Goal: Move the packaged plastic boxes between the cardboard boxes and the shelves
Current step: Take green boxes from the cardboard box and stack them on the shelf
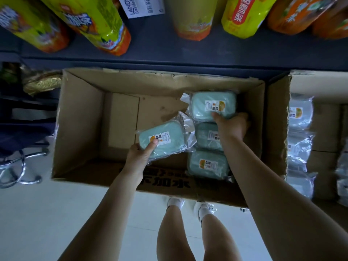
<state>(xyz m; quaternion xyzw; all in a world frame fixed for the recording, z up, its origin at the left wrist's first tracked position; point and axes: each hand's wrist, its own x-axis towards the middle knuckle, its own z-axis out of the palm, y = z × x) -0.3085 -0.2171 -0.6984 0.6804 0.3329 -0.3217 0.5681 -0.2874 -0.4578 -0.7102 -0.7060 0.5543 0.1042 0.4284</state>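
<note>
An open cardboard box (81,117) stands on the floor below a dark shelf (169,53). My left hand (139,154) grips a mint-green plastic box in clear wrap (165,140), tilted above the carton's middle, thumb on its label. My right hand (230,125) grips the near edge of another wrapped green box (211,104) at the carton's far right. Beneath that hand lie two more wrapped green boxes, one partly hidden (205,136) and one at the near right corner (207,164).
Large yellow and orange packages (90,21) stand on the shelf above. A second cardboard box (323,129) at the right holds several wrapped boxes (299,117). A metal stool frame (20,166) sits at the left. My legs and white shoes (203,208) are just behind the carton.
</note>
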